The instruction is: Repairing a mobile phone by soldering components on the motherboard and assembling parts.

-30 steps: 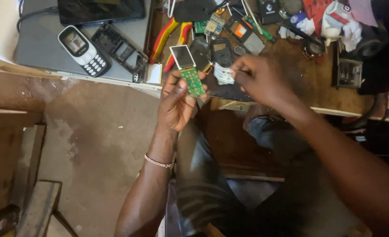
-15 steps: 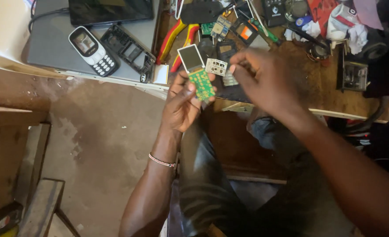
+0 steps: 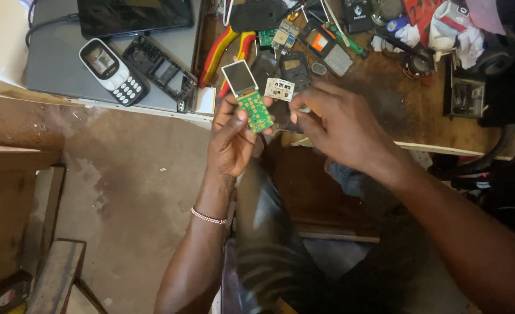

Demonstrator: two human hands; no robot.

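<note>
Head view: hands [image 3: 280, 131] beside cluttered workbench [image 3: 385, 104].

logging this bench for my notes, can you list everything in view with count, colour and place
circuit board: 1, green with small screen, in left hand
keypad phone: 1, white and black, on grey laptop
laptop: 1, grey, upper left
phone frame: 1, black, beside the phone
tablet: 1, black, top left
pliers: 1, red and yellow handles, bench top
small white part: 1, bench, by right fingertips
bench: 1, brown wood
left hand: grip on board
right hand: fingers pinched; contents unclear
</note>
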